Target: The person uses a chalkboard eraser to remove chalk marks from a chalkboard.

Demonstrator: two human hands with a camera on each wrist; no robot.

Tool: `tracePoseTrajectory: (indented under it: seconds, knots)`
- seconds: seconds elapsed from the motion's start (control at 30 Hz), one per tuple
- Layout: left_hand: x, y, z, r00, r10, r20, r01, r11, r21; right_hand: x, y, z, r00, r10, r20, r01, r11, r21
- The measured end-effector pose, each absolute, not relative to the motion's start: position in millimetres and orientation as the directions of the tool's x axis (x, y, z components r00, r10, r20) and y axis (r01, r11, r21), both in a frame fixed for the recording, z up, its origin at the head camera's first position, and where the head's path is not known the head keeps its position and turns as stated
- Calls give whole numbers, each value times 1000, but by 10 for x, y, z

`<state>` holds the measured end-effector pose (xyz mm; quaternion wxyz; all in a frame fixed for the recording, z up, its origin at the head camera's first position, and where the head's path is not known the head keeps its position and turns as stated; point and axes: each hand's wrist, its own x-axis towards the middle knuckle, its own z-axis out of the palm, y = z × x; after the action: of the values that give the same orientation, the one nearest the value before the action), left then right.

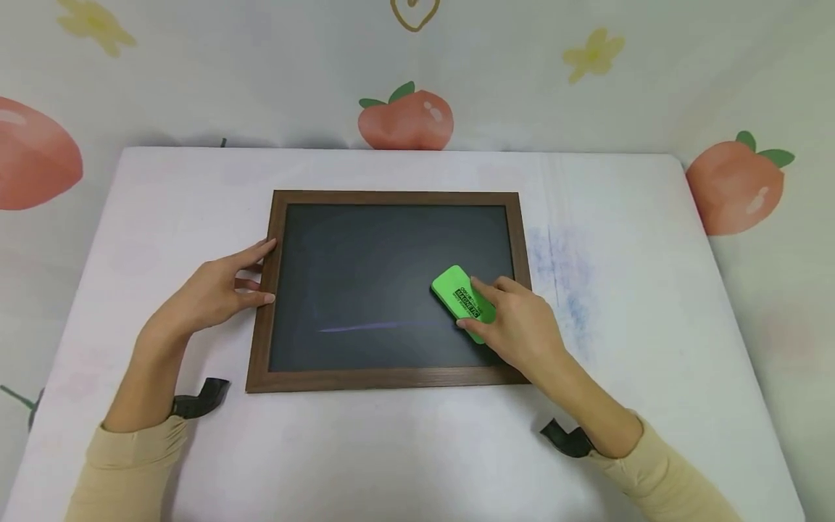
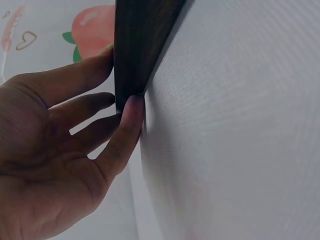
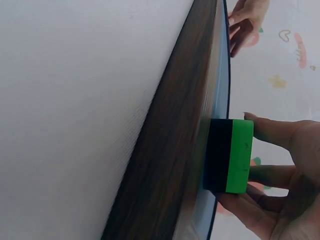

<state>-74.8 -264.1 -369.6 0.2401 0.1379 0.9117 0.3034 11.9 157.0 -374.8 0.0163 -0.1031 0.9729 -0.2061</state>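
Now the right hand (image 1: 522, 326) grips the green eraser (image 1: 459, 293) near the chalkboard (image 1: 365, 290) corner — left hand (image 1: 215, 290), fingers straight, touches its edge.

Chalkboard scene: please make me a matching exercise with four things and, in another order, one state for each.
Things:
1. eraser
2. left hand
3. chalk line
4. table

States:
A. rests against the left edge of the frame
B. lies under the chalkboard
C. green, held by the right hand
D. faint, on the lower part of the board

Pairs: 1-C, 2-A, 3-D, 4-B
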Motion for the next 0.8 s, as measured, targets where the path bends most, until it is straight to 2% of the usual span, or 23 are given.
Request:
tracePoseTrajectory:
  seconds: [0.43, 0.8]
  knots:
    - [-753, -2670, -3718, -848, 394, -354, 97, 772, 628, 100, 1411, -3761, -952, -304, 32, -295, 886, -359]
    - [-782, -2681, -3720, -850, 397, -346, 111, 778, 618, 75, 1295, -3754, -945, -321, 60, -321, 877, -357]
